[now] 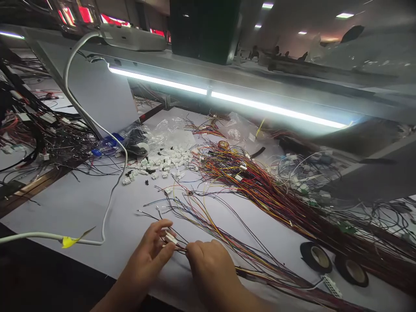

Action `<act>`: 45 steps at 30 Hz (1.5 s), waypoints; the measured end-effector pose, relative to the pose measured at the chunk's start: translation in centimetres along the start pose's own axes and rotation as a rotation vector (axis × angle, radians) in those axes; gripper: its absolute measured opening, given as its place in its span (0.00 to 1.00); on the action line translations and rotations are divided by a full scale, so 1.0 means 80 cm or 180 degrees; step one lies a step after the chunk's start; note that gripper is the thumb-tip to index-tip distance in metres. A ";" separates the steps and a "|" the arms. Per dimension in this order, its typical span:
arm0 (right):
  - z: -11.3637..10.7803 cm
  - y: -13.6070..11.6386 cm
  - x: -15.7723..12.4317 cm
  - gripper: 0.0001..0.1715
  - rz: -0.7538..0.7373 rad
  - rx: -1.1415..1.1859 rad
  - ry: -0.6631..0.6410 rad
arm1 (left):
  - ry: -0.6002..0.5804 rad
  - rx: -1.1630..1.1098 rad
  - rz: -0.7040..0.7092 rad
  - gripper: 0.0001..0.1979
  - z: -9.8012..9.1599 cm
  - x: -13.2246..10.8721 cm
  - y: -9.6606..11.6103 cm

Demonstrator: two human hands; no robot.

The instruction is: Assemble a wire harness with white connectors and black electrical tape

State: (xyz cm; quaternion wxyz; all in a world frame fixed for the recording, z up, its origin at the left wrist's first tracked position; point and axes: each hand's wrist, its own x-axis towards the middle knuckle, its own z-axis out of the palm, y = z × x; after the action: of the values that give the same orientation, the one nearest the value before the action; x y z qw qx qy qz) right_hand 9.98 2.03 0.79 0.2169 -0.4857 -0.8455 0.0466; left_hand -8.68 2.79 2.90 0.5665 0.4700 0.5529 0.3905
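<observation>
While my left hand (152, 253) pinched a small white plug (170, 238) low in the frame's middle, my right hand (211, 268) held thin wires (208, 225) in a closed grip just beside it, likely to line both up. Spare plugs (162, 164) lay heaped higher up the table (81, 203).

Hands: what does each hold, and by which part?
Left hand pinches the white connector by its body; right hand pinches the wires right beside it.
</observation>
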 end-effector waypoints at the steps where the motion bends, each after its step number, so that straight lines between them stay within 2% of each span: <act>1: 0.001 0.000 0.001 0.10 0.0002 -0.0028 -0.0001 | -0.0052 0.0641 0.0503 0.19 -0.005 0.004 0.004; 3: 0.003 0.000 0.001 0.10 -0.0034 -0.0037 0.0038 | -0.0442 0.1768 0.1434 0.20 -0.011 0.013 0.012; 5: 0.005 0.001 0.002 0.09 -0.0090 -0.0012 0.0119 | -0.0913 0.2493 0.2096 0.13 -0.012 0.024 0.018; 6: 0.005 0.001 0.002 0.09 -0.0123 0.0021 0.0152 | -0.1035 0.2760 0.2380 0.10 -0.011 0.028 0.020; 8: 0.004 0.006 0.002 0.09 -0.0198 0.0131 0.0144 | -0.1099 0.3271 0.2866 0.11 -0.009 0.036 0.021; 10: 0.000 0.016 0.000 0.08 -0.0285 0.0215 0.0125 | -0.1104 0.3738 0.3165 0.14 -0.007 0.043 0.020; 15: -0.014 0.045 -0.009 0.07 -0.0375 0.0238 0.0137 | -0.1191 0.4163 0.3307 0.12 -0.006 0.054 0.025; 20: -0.016 0.035 -0.001 0.06 -0.0126 0.0445 -0.0056 | -0.1267 0.4252 0.3331 0.10 -0.009 0.059 0.029; 22: -0.022 0.027 0.006 0.06 0.0067 0.0666 -0.0258 | -0.1336 0.4276 0.3353 0.10 -0.008 0.059 0.028; 26: -0.042 0.025 0.018 0.15 0.0525 0.1205 -0.1048 | -0.1421 0.4274 0.3345 0.10 -0.008 0.060 0.034; 29: -0.051 0.033 0.023 0.13 0.0672 0.1422 -0.1150 | -0.1263 0.3877 0.3051 0.05 -0.015 0.058 0.040; 30: -0.052 0.036 0.024 0.12 0.0753 0.1507 -0.1097 | -0.1020 0.3583 0.2832 0.04 -0.019 0.056 0.040; 31: -0.052 0.040 0.025 0.11 0.0853 0.1627 -0.1040 | -0.0678 0.3196 0.2508 0.10 -0.023 0.052 0.039; 33: -0.050 0.048 0.025 0.11 0.1061 0.1948 -0.0953 | -0.0024 0.2150 0.1469 0.20 -0.024 0.043 0.030; 34: -0.049 0.052 0.024 0.11 0.1138 0.2110 -0.0928 | 0.0112 0.1543 0.0819 0.21 -0.020 0.038 0.024; 35: -0.048 0.055 0.024 0.11 0.1188 0.2263 -0.0911 | 0.0069 0.0927 0.0173 0.20 -0.014 0.034 0.018; 36: -0.047 0.058 0.023 0.12 0.1215 0.2395 -0.0901 | -0.0128 0.0360 -0.0368 0.20 -0.004 0.030 0.012; 37: -0.047 0.060 0.023 0.12 0.1218 0.2496 -0.0909 | -0.0358 -0.0122 -0.0710 0.20 0.007 0.028 0.007; 38: -0.047 0.060 0.023 0.13 0.1197 0.2558 -0.0925 | -0.0525 -0.0501 -0.0864 0.20 0.020 0.026 0.004; 40: -0.047 0.058 0.022 0.15 0.1122 0.2593 -0.0956 | -0.0620 -0.0954 -0.0806 0.19 0.043 0.027 0.003; 43: -0.049 0.053 0.022 0.17 0.0973 0.2490 -0.0897 | -0.0584 -0.1039 -0.0665 0.17 0.061 0.034 0.008; 45: -0.054 0.058 0.016 0.12 0.0803 0.2228 -0.0638 | -0.0563 -0.0923 -0.0734 0.16 0.061 0.039 0.009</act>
State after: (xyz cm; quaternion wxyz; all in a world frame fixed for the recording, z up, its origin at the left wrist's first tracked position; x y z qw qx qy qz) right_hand 14.94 4.93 3.76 0.2784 -0.4756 -0.7290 0.4060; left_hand -3.49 5.49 2.56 0.7155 0.3496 0.4892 0.3557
